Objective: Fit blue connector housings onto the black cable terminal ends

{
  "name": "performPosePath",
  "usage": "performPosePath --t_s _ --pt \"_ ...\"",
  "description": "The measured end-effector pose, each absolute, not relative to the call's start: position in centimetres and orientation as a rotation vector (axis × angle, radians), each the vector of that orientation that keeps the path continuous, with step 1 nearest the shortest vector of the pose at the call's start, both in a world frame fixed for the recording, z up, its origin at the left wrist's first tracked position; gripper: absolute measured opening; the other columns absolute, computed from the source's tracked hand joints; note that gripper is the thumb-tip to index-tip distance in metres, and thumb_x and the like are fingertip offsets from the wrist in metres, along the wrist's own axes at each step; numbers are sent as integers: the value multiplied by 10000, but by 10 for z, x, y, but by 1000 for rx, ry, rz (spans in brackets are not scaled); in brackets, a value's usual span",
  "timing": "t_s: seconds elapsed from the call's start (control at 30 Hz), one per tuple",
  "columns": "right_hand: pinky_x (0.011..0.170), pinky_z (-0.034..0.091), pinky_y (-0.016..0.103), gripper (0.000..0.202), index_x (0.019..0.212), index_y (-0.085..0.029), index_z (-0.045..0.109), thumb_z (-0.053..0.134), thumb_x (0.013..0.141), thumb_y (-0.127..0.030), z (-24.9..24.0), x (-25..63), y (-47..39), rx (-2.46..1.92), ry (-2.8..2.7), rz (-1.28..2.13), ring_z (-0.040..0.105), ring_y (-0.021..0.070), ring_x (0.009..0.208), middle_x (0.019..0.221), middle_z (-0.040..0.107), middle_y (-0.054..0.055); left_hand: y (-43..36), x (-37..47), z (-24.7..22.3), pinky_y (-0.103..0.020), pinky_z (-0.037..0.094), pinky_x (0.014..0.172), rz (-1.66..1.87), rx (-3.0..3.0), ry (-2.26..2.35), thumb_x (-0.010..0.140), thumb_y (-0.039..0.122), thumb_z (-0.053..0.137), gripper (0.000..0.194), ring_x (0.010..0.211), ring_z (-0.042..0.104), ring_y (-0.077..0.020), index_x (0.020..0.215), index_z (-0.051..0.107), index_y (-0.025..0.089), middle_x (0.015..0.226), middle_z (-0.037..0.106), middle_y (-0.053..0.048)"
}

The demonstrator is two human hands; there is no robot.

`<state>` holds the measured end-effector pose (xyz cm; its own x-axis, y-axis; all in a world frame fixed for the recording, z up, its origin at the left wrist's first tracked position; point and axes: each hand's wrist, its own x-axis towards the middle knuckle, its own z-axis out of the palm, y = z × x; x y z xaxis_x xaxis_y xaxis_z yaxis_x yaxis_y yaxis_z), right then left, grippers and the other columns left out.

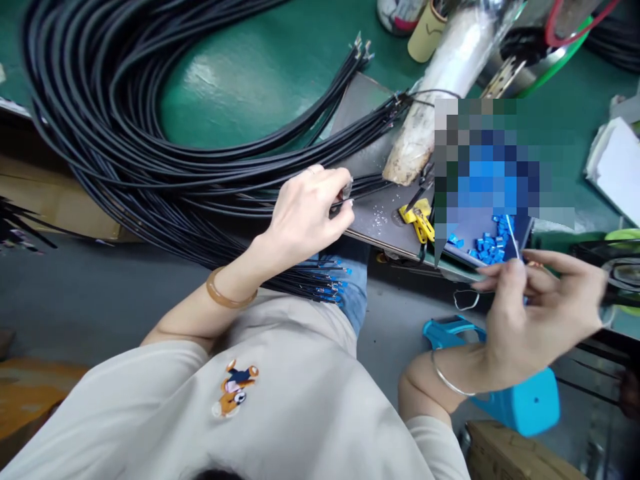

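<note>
Hands first: 2 of them, both the worker's. L hand was at the front edge of the bench, thumb + forefinger curled in close together, right at the black cables. Couldn't tell if it actually had hold of one, knuckles were in the way. R hand was off to the other side, kinda blurry, thumb + fingers pinched narrow on 1 thin white strip that stuck up from the tips.

Counts, afaict: cables = dozens, way too tangled for an exact no. They looped over the green bench & ran in behind and under the L hand, well apart from the R one. Another bunch, w/ blue-tipped ends, lay across the lap just below the L hand; approx a dozen or more tips, overlapping.

Blue bits: a small heap, no clean count, in 1 tray just beyond the R fingertips. Part of that spot was pixelated, so idk what else was there. 1 yellow-handled tool lay btwn the hands, left of the tray. 1 wrapped roll behind it, 1 yellow cup further back, 1 blue stool under the R forearm's side.
</note>
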<state>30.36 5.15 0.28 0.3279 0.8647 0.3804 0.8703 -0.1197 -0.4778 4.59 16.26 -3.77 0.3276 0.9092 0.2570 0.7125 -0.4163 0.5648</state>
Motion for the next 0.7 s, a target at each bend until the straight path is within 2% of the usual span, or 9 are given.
performPosePath --t_s 0.1,0.3,0.4,0.53,0.63,0.7 --pt "610 513 294 229 961 -218 660 631 878 -429 -1 331 68 -2080 -1488 -85 686 168 628 801 725 67 153 40 -34 -377 470 850 834 2239 1403 838 175 520 108 958 598 -240 878 620 175 881 654 -58" --pt "610 481 253 91 863 -210 691 694 788 -262 -9 365 91 -2123 -1526 -110 659 147 585 656 681 19 151 34 -29 -366 477 822 895 2214 1374 818 160 520 123 996 594 -239 881 625 176 968 676 -69" --pt "587 464 249 87 795 -208 651 675 786 -291 -6 359 93 -2107 -1540 -142 614 133 533 613 627 -12 152 35 -30 -358 461 807 929 2206 1366 827 158 532 69 897 593 -217 823 597 179 888 651 -56" --pt "612 459 270 130 814 -216 612 626 807 -346 -2 350 93 -2069 -1499 -266 598 140 532 638 616 -15 147 35 -28 -294 407 679 868 2169 1248 832 156 539 56 708 562 -164 802 583 170 719 597 -16" --pt "673 446 313 127 752 -224 606 632 772 -347 -2 354 95 -2199 -1574 -348 580 169 568 630 608 -2 137 35 -22 -275 342 594 661 2174 1025 846 188 554 64 593 521 -139 855 615 169 626 572 19" --pt "712 437 340 124 723 -229 607 629 754 -347 -4 360 98 -2327 -1644 -297 603 203 626 657 632 17 126 40 -18 -276 327 577 457 2223 768 864 250 591 115 577 529 -142 922 651 170 632 608 16"
